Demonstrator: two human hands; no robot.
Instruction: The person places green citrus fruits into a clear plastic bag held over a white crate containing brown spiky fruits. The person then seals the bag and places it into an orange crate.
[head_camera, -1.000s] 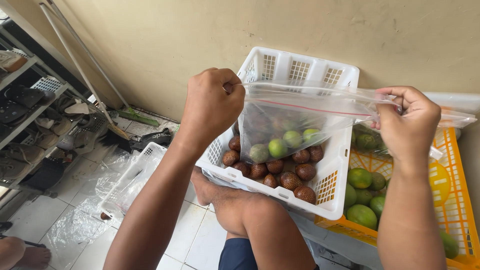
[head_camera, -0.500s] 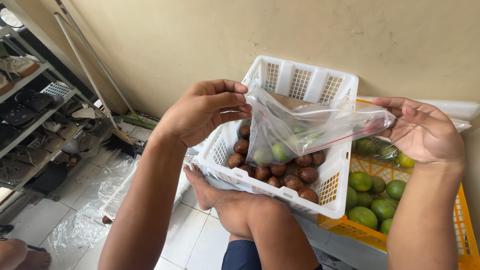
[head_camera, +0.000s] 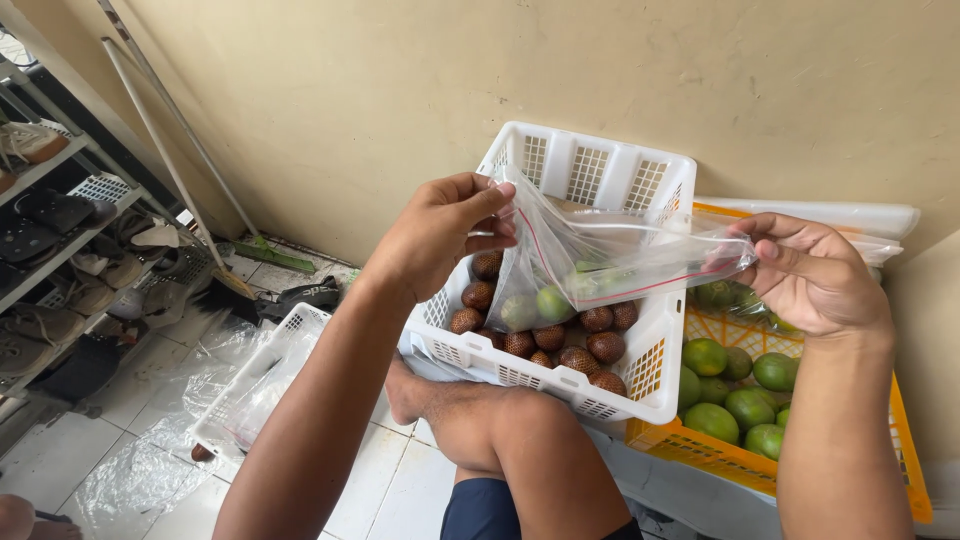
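- Since half a second back, the two hands have drawn a little closer and lower, and the bag's mouth now hangs slack between them instead of being pulled taut.
- The left hand (head_camera: 440, 245), centre-left of the frame, pinches one top corner of the clear zip bag (head_camera: 610, 265) between thumb and fingertips; the right hand (head_camera: 815, 275), at right, grips the opposite corner the same way.
- My guess is that the mouth is being worked open or lined up along its red seal strip; the next move would call for a light, even pinch along that strip, since the film is thin and slippery.
- The bag is soft, crinkled plastic, hanging above the white basket (head_camera: 590, 170).
- That basket is stiff slotted plastic, propped on the person's knee (head_camera: 520, 430), holding scaly brown snake fruit (head_camera: 580, 355) and a few smooth green limes.
- At lower right, an orange crate (head_camera: 905, 470) holds round green citrus (head_camera: 750, 405).
- At far left stands a shoe rack (head_camera: 60, 250); a broom (head_camera: 215, 265) leans on the beige wall.
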